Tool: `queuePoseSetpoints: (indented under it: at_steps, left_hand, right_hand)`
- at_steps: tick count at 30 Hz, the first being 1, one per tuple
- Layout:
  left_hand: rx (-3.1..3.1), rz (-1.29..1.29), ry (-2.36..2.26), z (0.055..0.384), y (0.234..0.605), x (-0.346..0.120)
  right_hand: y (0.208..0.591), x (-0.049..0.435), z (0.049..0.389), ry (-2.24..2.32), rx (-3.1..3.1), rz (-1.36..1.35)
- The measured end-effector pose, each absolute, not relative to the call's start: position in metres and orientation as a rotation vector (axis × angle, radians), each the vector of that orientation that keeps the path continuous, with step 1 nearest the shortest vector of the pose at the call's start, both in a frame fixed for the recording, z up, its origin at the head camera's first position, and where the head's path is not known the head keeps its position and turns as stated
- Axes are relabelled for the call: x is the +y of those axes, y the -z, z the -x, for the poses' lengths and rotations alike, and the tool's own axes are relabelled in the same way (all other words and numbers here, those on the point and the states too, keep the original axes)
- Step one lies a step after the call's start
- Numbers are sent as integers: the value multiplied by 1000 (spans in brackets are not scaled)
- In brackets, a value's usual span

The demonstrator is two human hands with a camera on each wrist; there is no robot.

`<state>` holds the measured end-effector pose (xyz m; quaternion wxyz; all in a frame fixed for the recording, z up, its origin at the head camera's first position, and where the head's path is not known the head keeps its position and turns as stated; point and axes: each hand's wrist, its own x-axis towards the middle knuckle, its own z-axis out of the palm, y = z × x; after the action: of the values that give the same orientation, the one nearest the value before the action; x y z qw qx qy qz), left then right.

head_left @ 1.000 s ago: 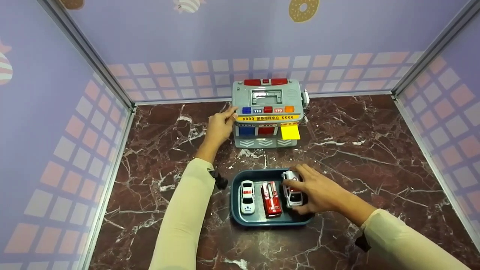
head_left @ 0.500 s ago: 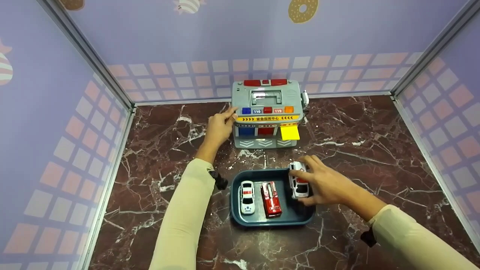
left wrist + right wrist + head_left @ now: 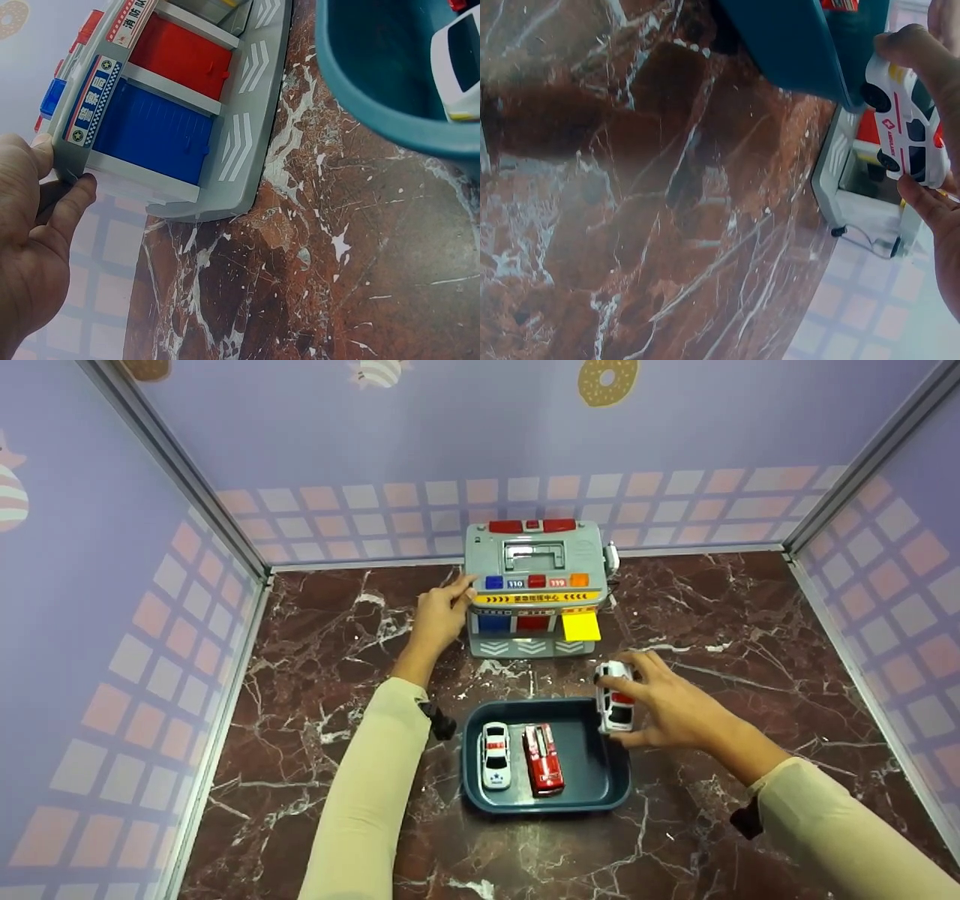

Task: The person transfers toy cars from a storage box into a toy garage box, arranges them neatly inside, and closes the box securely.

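My right hand (image 3: 675, 705) holds a white toy ambulance (image 3: 616, 697) between thumb and fingers, over the right rear corner of a dark teal tray (image 3: 546, 805). Red lettering and a cross mark the ambulance's side in the right wrist view. In the tray lie a white toy police car (image 3: 496, 769) and a red toy fire engine (image 3: 543, 761). My left hand (image 3: 442, 615) pinches the left roof edge of a grey toy rescue station (image 3: 592, 547). The station has a blue door (image 3: 154, 131) and a red door (image 3: 184, 64), both down, and a yellow door (image 3: 581, 626) swung up.
The station stands against the tiled-pattern back wall (image 3: 360, 450). Side walls (image 3: 90, 585) bound the marbled table (image 3: 315, 660) left and right. A white part (image 3: 613, 556) juts from the station's right side, with a thin dark cord (image 3: 866, 238) near it.
My right hand has lifted the ambulance up from the tray's right side and carried it rearward and to the right. The left hand stays on the station.
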<state>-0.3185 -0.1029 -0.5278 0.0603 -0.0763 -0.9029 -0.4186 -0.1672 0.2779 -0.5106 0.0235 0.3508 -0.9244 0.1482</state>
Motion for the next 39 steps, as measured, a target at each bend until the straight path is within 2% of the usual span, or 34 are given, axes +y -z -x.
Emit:
queuePoseSetpoints:
  at_steps: [10, 34, 37, 38, 39]
  left_hand:
    - [-2742, 208, 1279, 317, 527, -103]
    - [-2734, 198, 1302, 318, 528, -102]
    - [-2732, 209, 1329, 321, 530, -105]
    - [-2711, 225, 1348, 333, 548, -108]
    - [-2708, 234, 1352, 335, 550, -109]
  right_hand:
    - [507, 291, 180, -474, -2874, -1008]
    - [529, 313, 203, -571, -2916, -849]
    - [532, 313, 207, -574, -2910, -849]
    - [533, 313, 208, -578, -2905, -850]
    - [534, 312, 209, -579, -2903, -850]
